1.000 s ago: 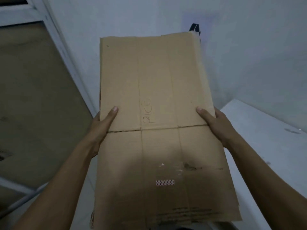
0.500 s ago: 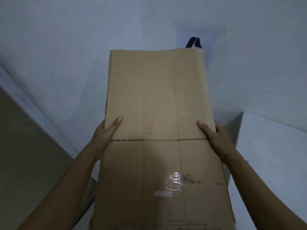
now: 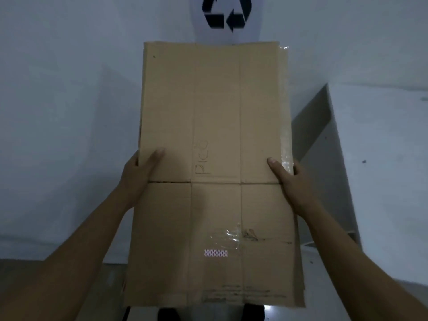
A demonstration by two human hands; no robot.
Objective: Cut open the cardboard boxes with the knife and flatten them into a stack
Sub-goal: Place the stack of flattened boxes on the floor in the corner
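Two hands show in the head view, well apart, one on each long edge of the flattened brown cardboard stack point(image 3: 215, 107). I note the left hand point(image 3: 139, 174) gripping the left edge, thumb laid across the top face; the right hand point(image 3: 290, 181) grips the right edge likewise. The stack is held up before a white wall point(image 3: 58, 112), below a black recycling symbol point(image 3: 225, 15). A white counter point(image 3: 382, 181) stands at right.

Dim white wall point(image 3: 69, 112), recycling sign point(image 3: 225, 13)
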